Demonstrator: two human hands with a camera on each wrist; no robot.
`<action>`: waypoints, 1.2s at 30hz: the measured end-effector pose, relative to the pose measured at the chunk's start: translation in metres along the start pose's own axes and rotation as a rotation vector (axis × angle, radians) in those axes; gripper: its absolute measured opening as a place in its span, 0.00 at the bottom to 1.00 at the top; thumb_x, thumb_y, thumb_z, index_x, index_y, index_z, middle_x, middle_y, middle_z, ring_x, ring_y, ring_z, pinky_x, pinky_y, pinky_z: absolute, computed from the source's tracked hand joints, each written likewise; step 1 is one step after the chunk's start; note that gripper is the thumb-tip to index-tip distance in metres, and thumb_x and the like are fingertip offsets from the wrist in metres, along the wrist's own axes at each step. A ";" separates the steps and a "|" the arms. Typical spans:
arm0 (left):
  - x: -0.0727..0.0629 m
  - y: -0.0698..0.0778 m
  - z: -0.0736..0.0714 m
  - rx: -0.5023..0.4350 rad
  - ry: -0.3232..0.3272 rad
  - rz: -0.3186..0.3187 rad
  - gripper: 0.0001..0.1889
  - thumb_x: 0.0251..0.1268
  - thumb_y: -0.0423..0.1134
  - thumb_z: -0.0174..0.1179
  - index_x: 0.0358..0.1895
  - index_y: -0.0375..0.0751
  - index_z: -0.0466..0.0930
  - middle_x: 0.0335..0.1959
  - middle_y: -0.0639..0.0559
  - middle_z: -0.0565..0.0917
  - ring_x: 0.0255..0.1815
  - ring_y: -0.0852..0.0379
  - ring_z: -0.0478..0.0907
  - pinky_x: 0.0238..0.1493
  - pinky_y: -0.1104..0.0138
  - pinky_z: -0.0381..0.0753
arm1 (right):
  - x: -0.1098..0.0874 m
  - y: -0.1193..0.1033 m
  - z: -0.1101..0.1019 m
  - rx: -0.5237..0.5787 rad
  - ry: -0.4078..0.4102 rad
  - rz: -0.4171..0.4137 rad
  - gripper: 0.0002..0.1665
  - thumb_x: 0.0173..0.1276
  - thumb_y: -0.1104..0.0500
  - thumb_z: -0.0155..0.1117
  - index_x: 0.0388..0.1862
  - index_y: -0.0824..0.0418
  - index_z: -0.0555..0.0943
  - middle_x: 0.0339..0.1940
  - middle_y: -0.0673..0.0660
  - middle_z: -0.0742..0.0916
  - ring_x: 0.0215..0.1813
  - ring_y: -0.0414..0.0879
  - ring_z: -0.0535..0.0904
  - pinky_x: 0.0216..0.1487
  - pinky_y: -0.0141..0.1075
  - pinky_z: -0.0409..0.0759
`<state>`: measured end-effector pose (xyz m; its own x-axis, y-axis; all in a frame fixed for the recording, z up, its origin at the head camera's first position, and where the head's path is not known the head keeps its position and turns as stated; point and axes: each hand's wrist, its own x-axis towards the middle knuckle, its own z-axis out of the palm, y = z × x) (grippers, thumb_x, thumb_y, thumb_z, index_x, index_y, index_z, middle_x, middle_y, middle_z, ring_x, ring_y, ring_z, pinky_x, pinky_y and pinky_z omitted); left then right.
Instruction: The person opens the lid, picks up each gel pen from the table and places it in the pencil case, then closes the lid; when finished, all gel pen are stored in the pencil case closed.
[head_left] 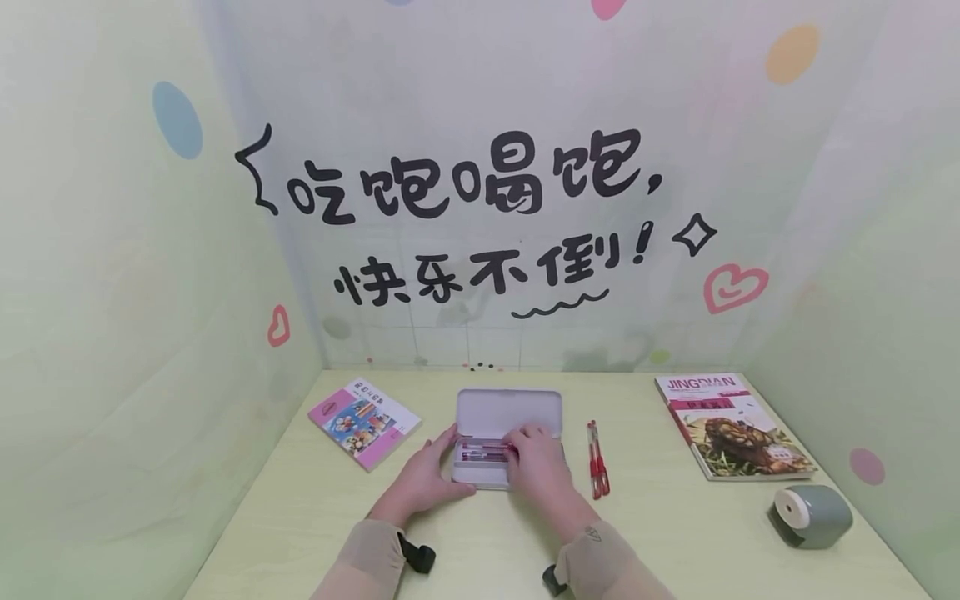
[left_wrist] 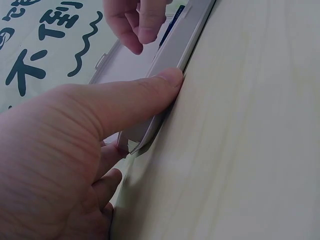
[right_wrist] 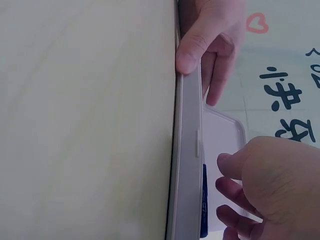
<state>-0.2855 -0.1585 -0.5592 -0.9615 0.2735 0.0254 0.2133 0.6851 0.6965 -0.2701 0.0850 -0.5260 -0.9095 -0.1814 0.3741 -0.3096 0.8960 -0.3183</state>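
A pale metal pencil case lies on the table with its lid raised at the back. Red-and-clear pens lie inside it. My left hand grips the case's left end, thumb on the front wall and fingers around the side. Over the right part of the case hovers my right hand, fingers loosely bent. The right wrist view shows its thumb and fingertips apart, with nothing seen between them. A dark blue item lies along the case's inner front edge, partly hidden by the wall.
Two red pens lie to the right of the case. A pink-and-white booklet is at the left. At the right are a magazine and a grey-green pencil sharpener. A printed backdrop stands behind the table.
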 end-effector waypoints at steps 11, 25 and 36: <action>0.000 0.000 0.000 -0.016 0.006 0.007 0.67 0.50 0.59 0.86 0.91 0.49 0.54 0.89 0.44 0.66 0.89 0.21 0.54 0.88 0.29 0.57 | -0.011 0.048 -0.016 0.114 0.082 0.159 0.13 0.75 0.57 0.72 0.56 0.59 0.88 0.51 0.61 0.91 0.55 0.62 0.85 0.61 0.59 0.87; -0.001 0.002 0.000 -0.014 0.003 0.002 0.66 0.51 0.59 0.86 0.91 0.49 0.54 0.89 0.44 0.66 0.89 0.21 0.54 0.88 0.29 0.56 | -0.037 0.094 -0.037 0.138 0.047 0.382 0.24 0.79 0.57 0.66 0.68 0.67 0.82 0.59 0.71 0.87 0.59 0.70 0.83 0.59 0.64 0.87; -0.001 0.002 0.000 -0.008 0.000 -0.007 0.67 0.50 0.59 0.86 0.91 0.49 0.53 0.89 0.45 0.66 0.89 0.22 0.54 0.88 0.29 0.56 | -0.044 0.107 -0.040 0.122 -0.047 0.467 0.23 0.78 0.57 0.64 0.64 0.70 0.83 0.54 0.70 0.88 0.51 0.64 0.83 0.53 0.61 0.87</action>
<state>-0.2845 -0.1572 -0.5573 -0.9629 0.2691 0.0206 0.2055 0.6815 0.7024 -0.2522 0.2049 -0.5416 -0.9696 0.2082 0.1286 0.1067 0.8327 -0.5434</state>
